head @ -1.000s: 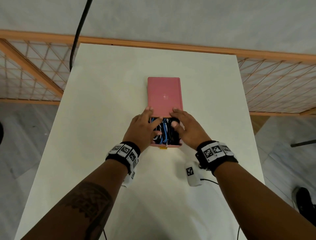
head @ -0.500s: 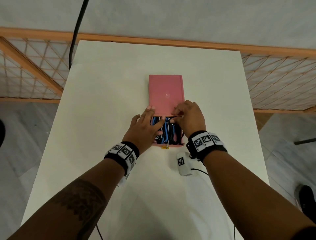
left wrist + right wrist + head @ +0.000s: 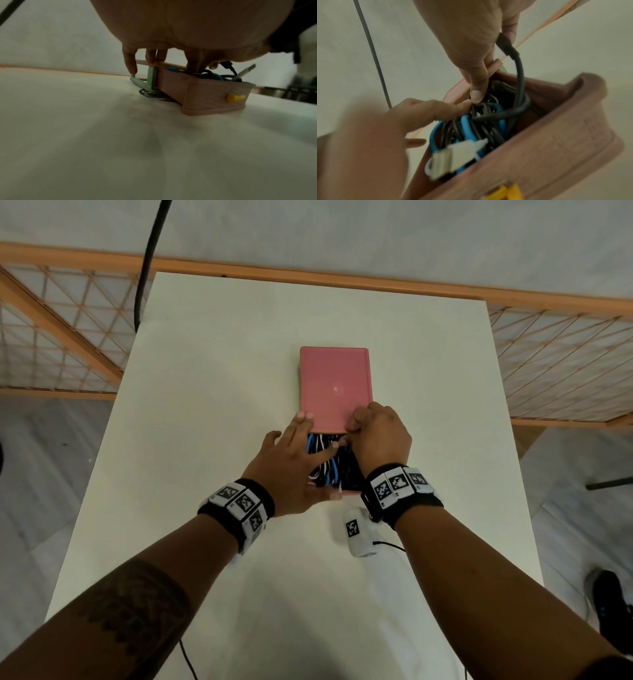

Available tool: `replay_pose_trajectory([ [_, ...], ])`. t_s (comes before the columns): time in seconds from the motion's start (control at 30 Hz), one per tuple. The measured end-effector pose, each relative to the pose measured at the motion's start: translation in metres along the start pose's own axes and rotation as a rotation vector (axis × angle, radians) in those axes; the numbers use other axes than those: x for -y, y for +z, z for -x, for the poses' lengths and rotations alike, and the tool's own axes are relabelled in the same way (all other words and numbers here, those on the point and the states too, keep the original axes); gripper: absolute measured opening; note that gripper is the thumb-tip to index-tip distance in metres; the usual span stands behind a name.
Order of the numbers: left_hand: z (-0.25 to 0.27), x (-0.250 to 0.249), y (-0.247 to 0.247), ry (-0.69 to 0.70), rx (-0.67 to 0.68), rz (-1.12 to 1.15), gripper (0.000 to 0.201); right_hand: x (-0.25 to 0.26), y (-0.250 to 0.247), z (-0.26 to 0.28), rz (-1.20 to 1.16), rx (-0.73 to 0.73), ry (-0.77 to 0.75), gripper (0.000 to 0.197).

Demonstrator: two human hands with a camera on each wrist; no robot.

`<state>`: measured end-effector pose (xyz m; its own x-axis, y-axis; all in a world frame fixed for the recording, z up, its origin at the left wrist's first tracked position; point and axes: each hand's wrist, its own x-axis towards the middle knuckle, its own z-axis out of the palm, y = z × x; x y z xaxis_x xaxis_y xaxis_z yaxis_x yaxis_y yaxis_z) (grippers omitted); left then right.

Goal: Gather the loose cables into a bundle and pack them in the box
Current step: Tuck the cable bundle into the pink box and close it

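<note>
A pink box (image 3: pixel 350 493) lies mid-table, and its sliding lid (image 3: pixel 335 388) covers the far part. Blue, white and black cables (image 3: pixel 324 470) fill the uncovered near end. My left hand (image 3: pixel 301 440) lies flat, its straight fingers pressing the cables and touching the lid's left edge. My right hand (image 3: pixel 356 429) is curled on the lid's near right corner. In the right wrist view its thumb (image 3: pixel 476 93) and fingers pinch the lid (image 3: pixel 495 64) above the cables (image 3: pixel 484 128). A black plug (image 3: pixel 505 44) rises beside those fingers, and a white plug (image 3: pixel 453 152) sticks out near the box wall (image 3: pixel 547 135).
A yellow knob (image 3: pixel 235 97) sits on the box's near end. A green frame (image 3: pixel 150 79) lies against the box's left side under my little finger. Wooden lattice railings (image 3: pixel 61 337) flank the white table (image 3: pixel 205 371). A black cord (image 3: pixel 147 268) hangs at the back left.
My right hand has lifted off the cables and curled onto the lid's near right corner. My left hand stays pressed flat on the cables.
</note>
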<state>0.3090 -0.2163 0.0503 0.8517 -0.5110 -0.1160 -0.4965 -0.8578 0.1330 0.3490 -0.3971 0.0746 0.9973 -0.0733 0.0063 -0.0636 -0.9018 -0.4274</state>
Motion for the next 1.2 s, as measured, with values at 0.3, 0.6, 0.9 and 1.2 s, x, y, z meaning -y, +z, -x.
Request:
replay_pose_trajectory([
  [0.3,-0.001,0.001,0.011,-0.004,-0.066,-0.029,0.074,0.004,-0.005,0.001,0.024,0.051,-0.024,0.009],
  [0.6,-0.003,-0.001,0.011,-0.052,-0.072,-0.009,0.07,-0.007,-0.023,-0.015,0.003,0.257,-0.069,0.013],
  [0.9,-0.005,-0.005,0.011,-0.041,-0.09,0.048,0.066,-0.016,-0.02,-0.02,-0.081,0.273,-0.062,0.02],
  [1.2,-0.009,-0.007,0.014,-0.041,-0.082,-0.04,0.064,-0.004,-0.003,0.007,0.297,0.091,-0.3,0.034],
])
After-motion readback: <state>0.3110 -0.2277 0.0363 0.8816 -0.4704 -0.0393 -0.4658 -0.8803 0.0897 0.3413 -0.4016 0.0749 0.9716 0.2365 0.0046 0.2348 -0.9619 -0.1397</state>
